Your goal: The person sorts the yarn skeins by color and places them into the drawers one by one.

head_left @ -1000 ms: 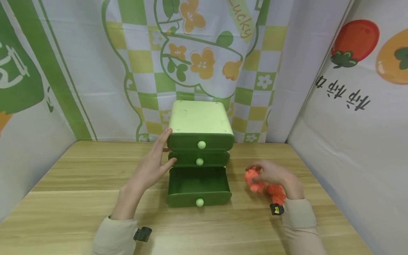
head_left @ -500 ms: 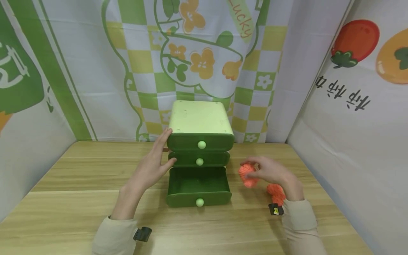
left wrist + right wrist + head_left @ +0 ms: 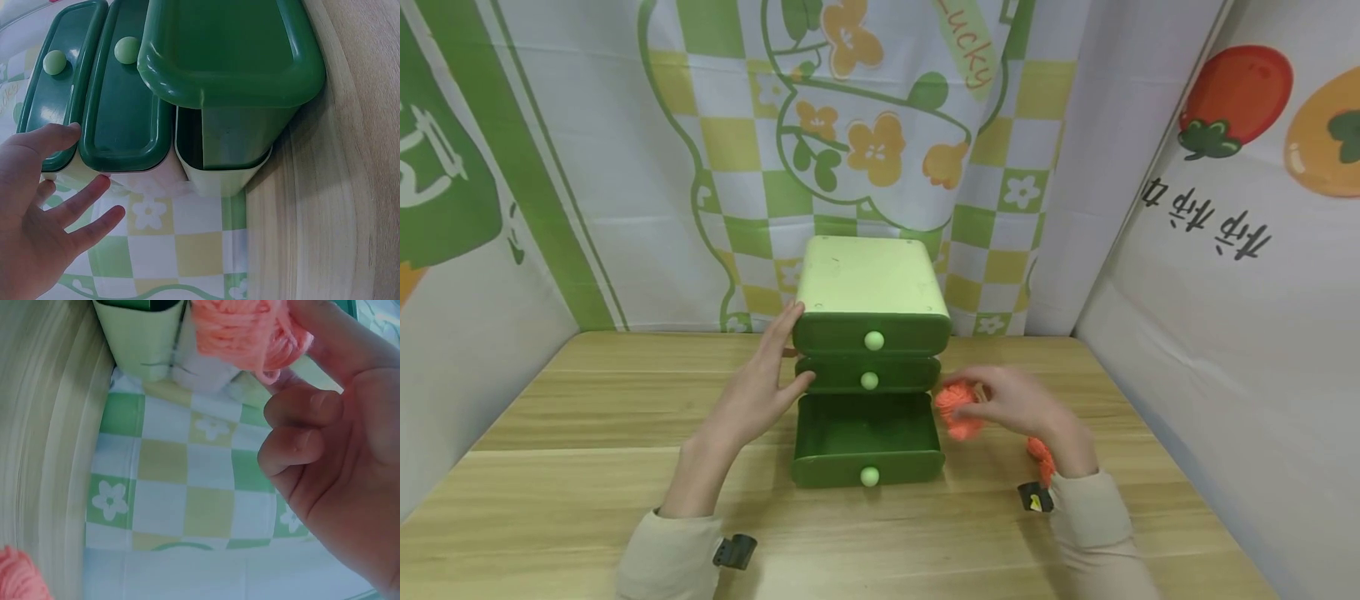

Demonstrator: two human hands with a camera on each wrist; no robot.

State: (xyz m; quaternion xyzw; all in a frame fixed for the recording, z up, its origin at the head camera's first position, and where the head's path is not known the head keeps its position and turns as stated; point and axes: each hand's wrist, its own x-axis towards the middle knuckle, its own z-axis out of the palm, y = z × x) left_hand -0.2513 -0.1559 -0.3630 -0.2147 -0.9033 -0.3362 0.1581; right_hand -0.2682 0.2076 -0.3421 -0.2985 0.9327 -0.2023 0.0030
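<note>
A small cabinet (image 3: pixel 872 275) with a pale green top stands mid-table, and its bottom drawer (image 3: pixel 870 468) is pulled out with nothing seen inside. My left hand (image 3: pixel 752 392) rests against the cabinet's left side, fingers extended, thumb by the middle drawer (image 3: pixel 827 375). The left wrist view shows that hand (image 3: pixel 44 212) touching the drawer fronts' edges. Just right of the pulled-out drawer, my right hand (image 3: pixel 1011 402) pinches an orange ball of yarn (image 3: pixel 958 412) above the table. In the right wrist view the yarn ball (image 3: pixel 244 331) sits between thumb and finger, other fingers curled.
A second orange yarn piece (image 3: pixel 1041 458) lies on the wooden table (image 3: pixel 880 550), partly hidden behind the right wrist. The top drawer (image 3: pixel 827 335) is closed. A printed curtain (image 3: pixel 730 167) hangs behind the table, with white printed cloth (image 3: pixel 1225 333) at the right.
My right hand has carried the yarn ball leftward and slightly up from the table, toward the pulled-out drawer. The left hand and the cabinet have stayed in place.
</note>
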